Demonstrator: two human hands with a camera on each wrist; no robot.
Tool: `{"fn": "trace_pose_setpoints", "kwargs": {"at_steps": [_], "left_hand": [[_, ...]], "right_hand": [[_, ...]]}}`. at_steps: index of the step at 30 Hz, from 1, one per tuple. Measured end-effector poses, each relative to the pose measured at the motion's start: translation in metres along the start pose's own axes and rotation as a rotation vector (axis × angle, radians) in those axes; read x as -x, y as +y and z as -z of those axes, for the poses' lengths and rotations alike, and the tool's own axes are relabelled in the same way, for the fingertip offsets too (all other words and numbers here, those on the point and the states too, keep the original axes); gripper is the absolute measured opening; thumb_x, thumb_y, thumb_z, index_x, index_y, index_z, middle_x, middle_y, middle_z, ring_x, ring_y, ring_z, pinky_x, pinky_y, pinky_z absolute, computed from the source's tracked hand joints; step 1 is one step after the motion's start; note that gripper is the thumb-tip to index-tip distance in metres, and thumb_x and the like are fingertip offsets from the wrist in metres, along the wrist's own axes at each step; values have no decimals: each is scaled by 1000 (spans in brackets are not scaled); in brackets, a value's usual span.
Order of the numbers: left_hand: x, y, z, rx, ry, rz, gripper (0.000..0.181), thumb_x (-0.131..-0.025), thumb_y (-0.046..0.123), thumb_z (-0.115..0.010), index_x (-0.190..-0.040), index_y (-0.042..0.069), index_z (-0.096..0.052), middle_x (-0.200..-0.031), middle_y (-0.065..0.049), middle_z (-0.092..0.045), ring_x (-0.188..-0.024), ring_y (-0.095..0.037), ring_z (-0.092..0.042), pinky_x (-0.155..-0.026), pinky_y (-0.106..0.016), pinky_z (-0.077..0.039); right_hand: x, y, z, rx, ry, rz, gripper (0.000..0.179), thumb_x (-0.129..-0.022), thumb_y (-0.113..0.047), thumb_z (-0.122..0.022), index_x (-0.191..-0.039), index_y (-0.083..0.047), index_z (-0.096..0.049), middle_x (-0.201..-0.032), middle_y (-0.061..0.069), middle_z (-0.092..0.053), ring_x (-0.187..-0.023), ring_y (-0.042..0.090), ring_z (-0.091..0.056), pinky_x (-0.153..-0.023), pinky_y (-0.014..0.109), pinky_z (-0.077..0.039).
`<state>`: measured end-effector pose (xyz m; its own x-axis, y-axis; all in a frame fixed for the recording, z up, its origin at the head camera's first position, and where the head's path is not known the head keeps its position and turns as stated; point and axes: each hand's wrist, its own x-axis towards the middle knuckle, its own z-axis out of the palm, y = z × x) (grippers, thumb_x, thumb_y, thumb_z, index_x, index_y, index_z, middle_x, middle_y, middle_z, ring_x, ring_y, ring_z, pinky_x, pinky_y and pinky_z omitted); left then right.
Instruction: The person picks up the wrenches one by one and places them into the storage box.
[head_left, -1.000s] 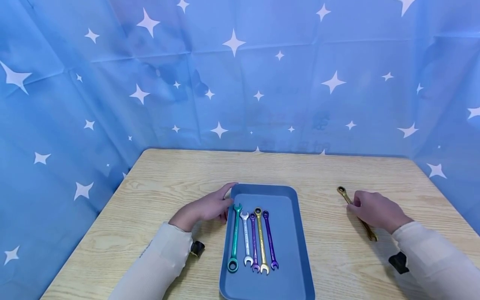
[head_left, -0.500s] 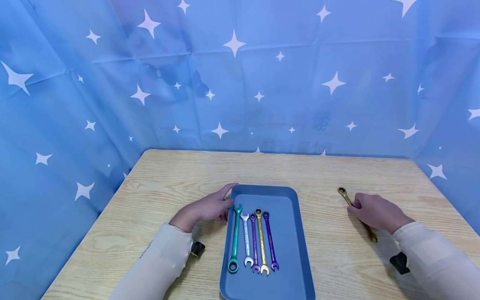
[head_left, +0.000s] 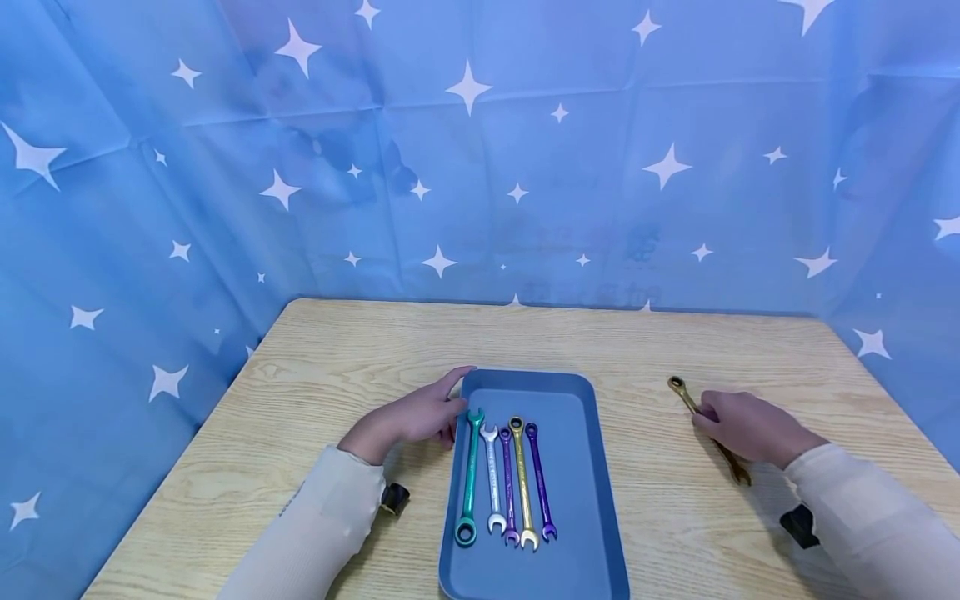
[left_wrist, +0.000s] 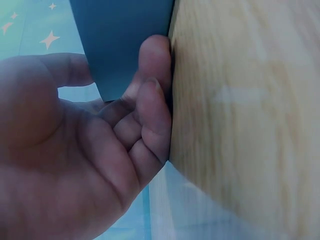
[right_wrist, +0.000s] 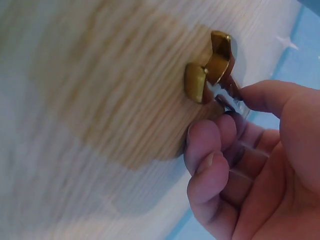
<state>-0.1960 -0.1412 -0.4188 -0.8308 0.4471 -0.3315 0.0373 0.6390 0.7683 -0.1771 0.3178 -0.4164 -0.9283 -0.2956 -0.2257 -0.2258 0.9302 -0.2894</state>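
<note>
A gold combination wrench [head_left: 684,393] lies slanted under my right hand [head_left: 753,427], which pinches it between thumb and fingers around the middle of its shaft. Its open jaw end [right_wrist: 217,62] shows close to the wood in the right wrist view. My left hand [head_left: 416,414] holds the left rim of a blue tray [head_left: 577,533], thumb at the rim and the other fingers along the outer side. Inside the tray lie a green wrench [head_left: 471,475], a silver wrench [head_left: 492,475], two purple wrenches [head_left: 540,479] and another gold wrench [head_left: 522,479], roughly side by side.
Everything rests on a light wooden table [head_left: 360,342]. A blue curtain [head_left: 570,158] with white stars hangs behind it and along the sides. Bare wood separates the tray from the right hand.
The gold wrench in my right hand has shifted slightly to the left, its ring end most visibly. My left hand and the tray have stayed put.
</note>
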Motion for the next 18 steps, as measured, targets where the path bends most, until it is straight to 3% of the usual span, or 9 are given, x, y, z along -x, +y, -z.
{"fn": "trace_pose_setpoints", "kwargs": {"at_steps": [18], "left_hand": [[1,1,0,6,-2,2,59,-107,28,-37,-161,32,-12,-68,-12,-64,-64,-25,-68,-73,-34,-51]], "right_hand": [[-1,1,1,10,-14,20,33,-99,-18,-51,-67,-16,-42,-57,-5,-35,-49,9,-34,-50,24,-28]]}}
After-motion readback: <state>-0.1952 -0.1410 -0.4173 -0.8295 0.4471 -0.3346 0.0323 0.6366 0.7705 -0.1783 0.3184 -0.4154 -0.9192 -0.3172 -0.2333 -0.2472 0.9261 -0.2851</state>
